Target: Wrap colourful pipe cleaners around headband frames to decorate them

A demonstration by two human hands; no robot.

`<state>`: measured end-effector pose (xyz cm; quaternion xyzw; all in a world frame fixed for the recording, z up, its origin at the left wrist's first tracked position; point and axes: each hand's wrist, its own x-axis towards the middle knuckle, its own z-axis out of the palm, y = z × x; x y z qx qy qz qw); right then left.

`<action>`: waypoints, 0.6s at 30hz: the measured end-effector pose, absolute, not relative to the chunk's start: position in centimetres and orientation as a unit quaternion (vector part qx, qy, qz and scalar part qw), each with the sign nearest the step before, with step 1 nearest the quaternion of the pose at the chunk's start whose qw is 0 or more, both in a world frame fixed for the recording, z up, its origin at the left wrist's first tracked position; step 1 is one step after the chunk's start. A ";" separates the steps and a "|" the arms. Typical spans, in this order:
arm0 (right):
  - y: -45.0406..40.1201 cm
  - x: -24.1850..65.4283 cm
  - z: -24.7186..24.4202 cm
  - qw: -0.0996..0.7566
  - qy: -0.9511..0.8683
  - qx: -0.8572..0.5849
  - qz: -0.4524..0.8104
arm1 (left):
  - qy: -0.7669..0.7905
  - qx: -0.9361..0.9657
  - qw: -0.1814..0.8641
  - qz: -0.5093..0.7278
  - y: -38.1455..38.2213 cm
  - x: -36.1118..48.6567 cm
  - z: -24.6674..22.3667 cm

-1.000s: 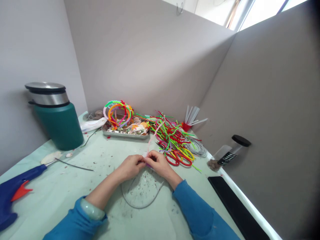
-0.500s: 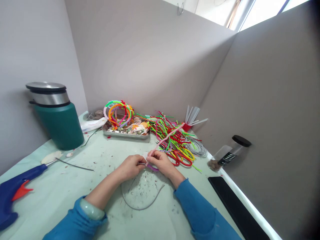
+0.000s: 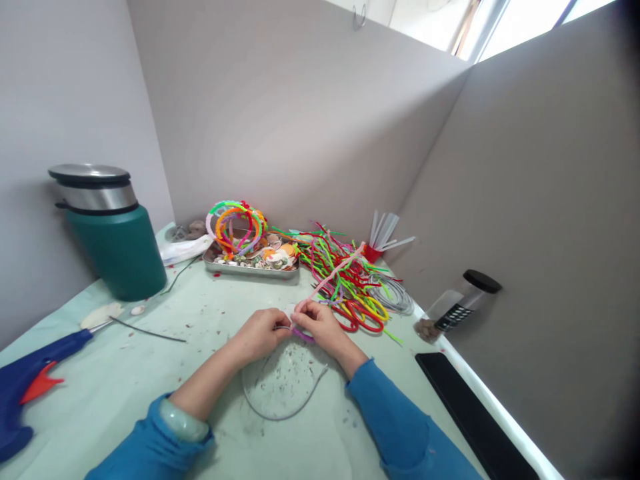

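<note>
Near the middle of the table, my left hand (image 3: 261,333) pinches a thin grey wire (image 3: 278,419), whose loose part curves over the table below both hands. Close beside it, my right hand (image 3: 320,325) has its fingers closed on a pink pipe cleaner (image 3: 336,269) that sticks up and to the right. A short purple wrapped stretch (image 3: 303,336) shows under my right fingers. Exactly how pink and grey meet is hidden by the fingertips.
A glue gun (image 3: 45,373) and green bottle (image 3: 115,247) stand left. Behind are a metal tray (image 3: 250,270) bearing colourful rings (image 3: 235,230), and piled pipe cleaners (image 3: 325,257). Red-handled scissors (image 3: 357,315), a grey wire coil (image 3: 395,297), a jar (image 3: 457,307) and a black slab (image 3: 465,407) lie right.
The upper end of the pink pipe cleaner has moved slightly left and down. Both hands keep nearly the same place and grip; the whole view has shifted a little.
</note>
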<state>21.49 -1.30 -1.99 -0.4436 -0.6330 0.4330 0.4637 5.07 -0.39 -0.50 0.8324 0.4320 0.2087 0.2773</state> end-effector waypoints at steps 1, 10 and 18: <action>-1.3 21.5 -2.0 0.464 -0.634 -0.442 0.432 | 0.430 0.836 0.270 0.209 -0.4 5.1 -0.5; -1.3 21.2 -1.9 0.485 -0.614 -0.461 0.418 | 0.401 0.861 0.220 0.223 -0.4 5.0 -0.2; -1.0 21.7 -2.2 0.489 -0.575 -0.463 0.466 | 0.347 0.893 0.134 0.253 -1.3 5.0 0.8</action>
